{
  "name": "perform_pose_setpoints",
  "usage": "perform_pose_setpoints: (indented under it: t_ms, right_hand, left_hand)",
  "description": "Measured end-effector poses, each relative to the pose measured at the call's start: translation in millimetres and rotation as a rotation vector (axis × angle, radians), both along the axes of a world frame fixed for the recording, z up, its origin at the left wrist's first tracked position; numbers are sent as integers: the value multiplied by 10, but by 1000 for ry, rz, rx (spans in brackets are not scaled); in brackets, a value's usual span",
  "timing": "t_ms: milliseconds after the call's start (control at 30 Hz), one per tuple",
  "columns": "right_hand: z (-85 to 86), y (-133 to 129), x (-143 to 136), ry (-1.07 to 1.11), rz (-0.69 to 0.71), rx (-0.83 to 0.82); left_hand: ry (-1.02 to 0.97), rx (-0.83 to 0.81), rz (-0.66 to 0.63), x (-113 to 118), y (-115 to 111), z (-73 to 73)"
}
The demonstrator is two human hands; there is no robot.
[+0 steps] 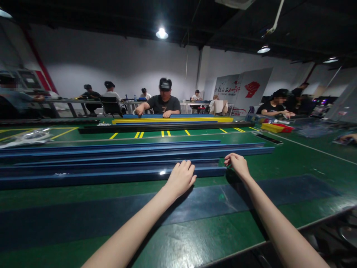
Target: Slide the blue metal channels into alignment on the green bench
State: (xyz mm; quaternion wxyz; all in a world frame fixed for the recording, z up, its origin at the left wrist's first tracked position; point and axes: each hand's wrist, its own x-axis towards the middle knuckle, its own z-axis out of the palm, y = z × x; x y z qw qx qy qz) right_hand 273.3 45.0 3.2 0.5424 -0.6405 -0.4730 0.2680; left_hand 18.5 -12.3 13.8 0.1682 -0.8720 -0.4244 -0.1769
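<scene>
A long blue channel strip (111, 175) with raised side walls lies across the table in front of me. My left hand (182, 175) rests over its near wall, fingers bent down around the edge and the thumb on the near side. Just beyond the right end of that strip is my right hand (237, 163), its fingers curled together in a pinch. Whatever those fingers may hold is too small to make out. Behind lie more blue channel strips (245, 151), side by side. Nearer to me, a flat see-through sheet (200, 203) stretches beneath both forearms.
The green table (184, 242) carries a dark strip (167, 127), a yellow strip (195, 120), a phone (267, 138) and a yellow tray (271, 128). Plastic bags (30, 136) lie at left. A co-worker (164, 102) sits opposite, hands on the strips; other people sit farther back.
</scene>
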Motion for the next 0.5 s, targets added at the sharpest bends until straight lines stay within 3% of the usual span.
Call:
perform_pose_setpoints:
  t_ms: [200, 500]
  right_hand:
    - [-164, 0, 53, 251, 65, -83]
    - [-192, -33, 14, 298, 90, -39]
  left_hand:
    - [-36, 95, -120, 105, -100, -173]
    - [61, 49, -308, 131, -151, -261]
